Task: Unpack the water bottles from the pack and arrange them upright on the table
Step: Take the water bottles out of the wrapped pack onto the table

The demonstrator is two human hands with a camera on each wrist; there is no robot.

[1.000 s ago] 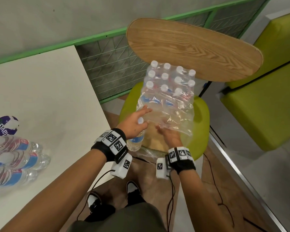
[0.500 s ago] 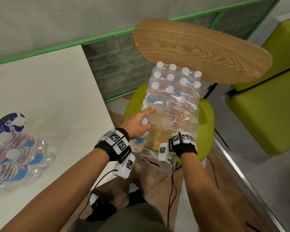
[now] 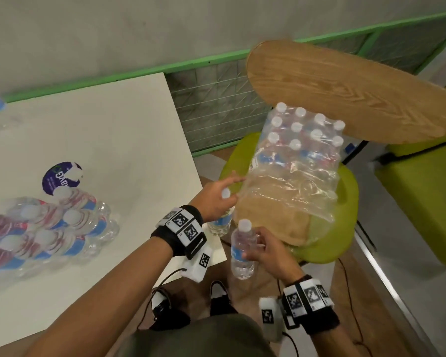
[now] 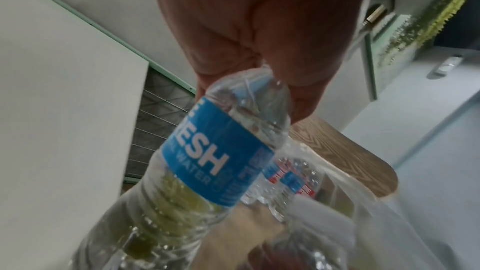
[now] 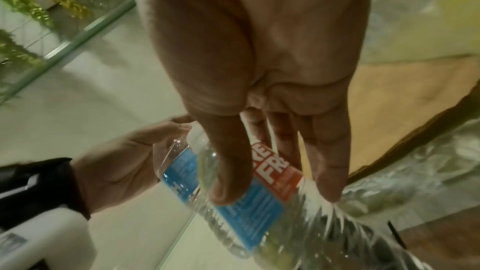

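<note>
A torn shrink-wrapped pack (image 3: 298, 150) of white-capped water bottles sits on a green chair seat (image 3: 345, 202); its near half is loose empty film. My left hand (image 3: 218, 199) grips one bottle (image 3: 220, 224) by the neck, cap between the fingers, at the table's corner; in the left wrist view this bottle (image 4: 202, 155) hangs below the hand (image 4: 259, 48), blue label showing. My right hand (image 3: 264, 249) holds a second bottle (image 3: 242, 249) round its body, upright, in front of the chair. In the right wrist view the fingers (image 5: 226, 182) wrap that bottle (image 5: 246, 202).
The white table (image 3: 101, 150) on the left carries another wrapped pack of bottles (image 3: 44, 235) lying on its side and a purple round sticker (image 3: 62, 177). A wooden chair back (image 3: 345, 91) rises behind the open pack. A green bench (image 3: 428, 197) stands to the right; cables trail on the floor.
My right hand has come out from under the film holding a bottle and pulled back toward me. My left hand has drawn its bottle slightly left, away from the pack.
</note>
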